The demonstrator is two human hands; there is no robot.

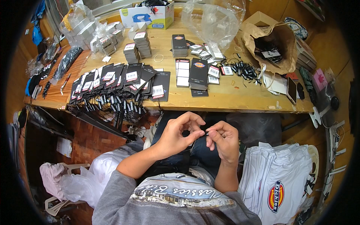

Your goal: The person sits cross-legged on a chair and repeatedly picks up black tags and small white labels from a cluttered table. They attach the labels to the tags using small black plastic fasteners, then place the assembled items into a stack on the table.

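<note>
Above my lap, in front of the table edge, my left hand (179, 132) and my right hand (224, 141) meet at the fingertips. Each is closed in a pinch on a tiny dark piece between them, too small and too covered to name. On the table beyond lies a spread of black hang tags (112, 78) with white stickers, their black strings (123, 105) hanging over the front edge. A stack of black cards (198, 69) lies ahead of my hands. Right of it is a pile of loose black tag strings (243, 70).
Small sticker stacks (142, 45) and a white box (147, 17) stand at the back. A brown paper bag (270, 45) and a phone (291, 90) sit on the table's right. Folded white shirts (275, 180) are piled at my right, a plastic bag (108, 161) at my left.
</note>
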